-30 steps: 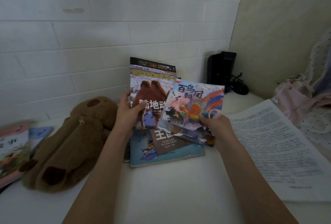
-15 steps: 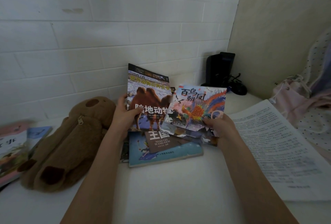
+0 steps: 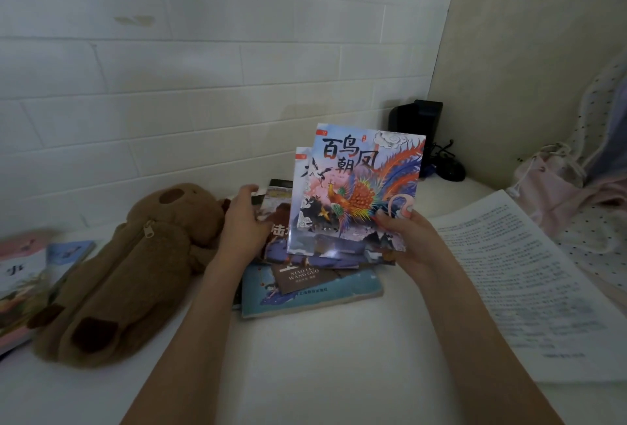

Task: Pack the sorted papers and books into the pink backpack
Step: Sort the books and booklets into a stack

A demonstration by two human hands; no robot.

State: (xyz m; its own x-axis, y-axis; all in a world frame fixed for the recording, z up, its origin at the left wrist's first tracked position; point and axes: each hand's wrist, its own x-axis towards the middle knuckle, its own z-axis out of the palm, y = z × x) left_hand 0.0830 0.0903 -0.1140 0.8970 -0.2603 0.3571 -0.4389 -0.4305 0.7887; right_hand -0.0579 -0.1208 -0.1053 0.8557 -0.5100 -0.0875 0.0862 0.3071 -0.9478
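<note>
Head view, as I monitored it remotely. The right hand held a thin glossy picture book with a multicoloured phoenix on its cover, raised nearly upright above the pile; its grip was closed on the book's lower right corner, thumb on the cover and fingers behind. A second thin book with a pale cover stood just behind it, only its left strip showing (I could not tell whether the same grip held it). The left hand held a dark-bordered book showing a brown animal by its left edge, thumb across the cover, the book tilted low over the pile. Beneath both lay a worn blue paperback with a brown title panel, flat on the white surface. A sheaf of white printed pages lay at the right, touching neither hand. The pale pink drawstring backpack sat at the far right, beyond the pages and well apart from the books. A brown plush animal with a zipper lay left of the left forearm, with further colourful books at the left edge. A black box-shaped device stood in the corner.
</note>
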